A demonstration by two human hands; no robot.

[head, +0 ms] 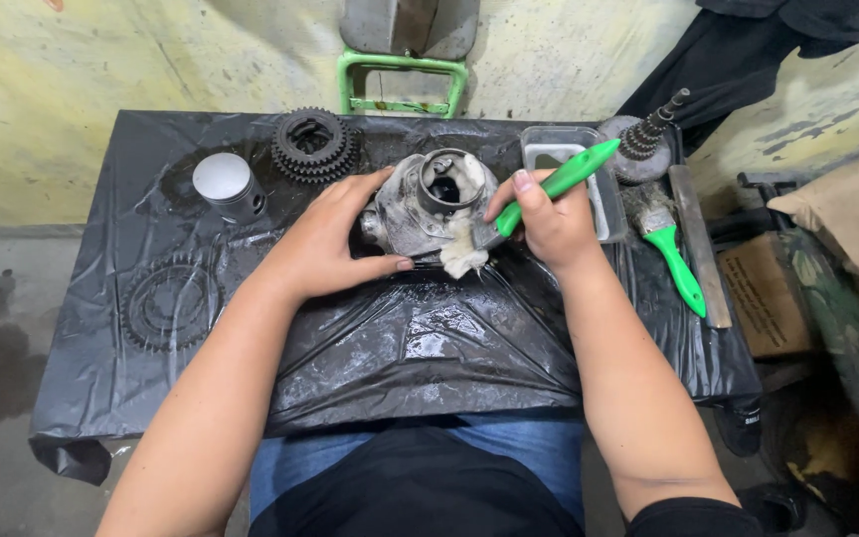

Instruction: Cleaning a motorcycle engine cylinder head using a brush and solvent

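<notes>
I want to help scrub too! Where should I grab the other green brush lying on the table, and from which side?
Probably by its green handle, coming from above on the right. The spare brush lies flat on the black plastic sheet, handle end toward the person, dirty bristles pointing away. A flat metal bar lies close alongside, so pinch the handle's near end.

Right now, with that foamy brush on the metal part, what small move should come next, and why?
Probably sweep the green-handled brush in the right hand upward: foam sits mostly at the metal engine part's lower front, while the left hand steadies it.
</notes>
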